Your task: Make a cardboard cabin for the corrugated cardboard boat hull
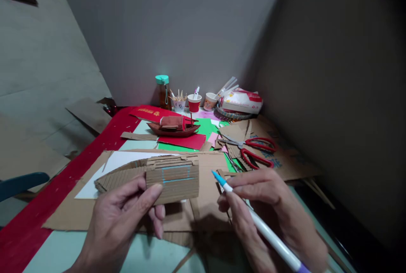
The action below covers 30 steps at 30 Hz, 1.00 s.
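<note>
Between the thumb and fingers of my left hand [127,213] is a corrugated cardboard cabin piece [180,188], with blue lines drawn on its side. My right hand [266,213] grips a white marker [269,235] with a blue tip, held a short way to the right of the cardboard and apart from it. Behind my left hand lies a cardboard boat hull [122,175] with a pointed end, partly hidden by the cabin piece. A finished-looking brown model boat [173,129] with a red-brown canopy and a mast stands farther back.
Red-handled scissors [258,150] lie on cardboard scraps at the right. At the back stand a bottle [163,93], a cup of sticks [179,104], a red paper cup [194,103] and a tissue pack [242,100]. A large cardboard sheet [66,218] covers the near table.
</note>
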Tool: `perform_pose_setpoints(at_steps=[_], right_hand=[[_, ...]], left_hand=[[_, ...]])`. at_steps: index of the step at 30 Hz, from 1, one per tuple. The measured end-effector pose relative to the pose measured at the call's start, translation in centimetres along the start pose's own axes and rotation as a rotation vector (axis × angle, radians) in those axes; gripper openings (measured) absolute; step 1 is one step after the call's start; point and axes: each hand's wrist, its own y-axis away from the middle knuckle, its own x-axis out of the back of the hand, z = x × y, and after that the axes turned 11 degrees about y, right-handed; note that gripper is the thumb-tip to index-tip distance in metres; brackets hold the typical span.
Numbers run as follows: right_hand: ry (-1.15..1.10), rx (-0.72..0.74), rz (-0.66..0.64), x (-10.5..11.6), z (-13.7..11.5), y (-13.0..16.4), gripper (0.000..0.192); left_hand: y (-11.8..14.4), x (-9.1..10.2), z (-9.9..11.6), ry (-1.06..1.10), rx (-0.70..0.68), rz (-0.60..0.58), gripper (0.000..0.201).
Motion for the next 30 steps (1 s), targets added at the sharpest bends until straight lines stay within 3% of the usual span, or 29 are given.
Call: perform_pose_setpoints(at_steps=[2,4,8,10,14,19,24,28,30], right_hand=[[0.104,-0.098,0.102,-0.3,0.6,-0.1,0.028],[0.146,-0.093,0.046,-1.0,1.3,0.0,0.026],[0.258,-0.015,-0.248,-2.6,3.5,0.6,0.035],[0.321,-0.044,-0.336,-3.0,4.8,0.7,0.038],[0.352,-0.073,-0.381,-3.1,6.1,0.4,0.040],[0.321,-0.109,-0.385,-2.8,5.3,-0.4,0.041],[0.107,-0.224,-0.327,-1.1,2.7,-2.0,0.024],[-0.434,-0.477,-0.293,-0.2,0.7,-2.6,0.024],[-0.569,-0.548,-0.277,-0.1,0.3,-2.6,0.021]], left_hand=[[-0.2,-0.1,0.3,0.047,-0.006,0.010,0.027],[-0.5,-0.2,0.6,0.073,-0.017,0.023,0.026],[-1.1,-0.4,1.3,0.079,-0.053,0.054,0.026],[-1.3,-0.3,1.5,0.070,-0.057,0.053,0.027],[-1.4,-0.2,1.6,0.088,-0.041,0.059,0.025],[-1.1,-0.4,2.0,0.142,-0.003,0.029,0.020],[-0.5,-0.5,2.3,0.082,-0.030,-0.077,0.023],[0.0,-0.7,2.1,-0.082,-0.041,-0.173,0.029],[0.1,-1.0,2.1,-0.174,-0.059,-0.195,0.029]])
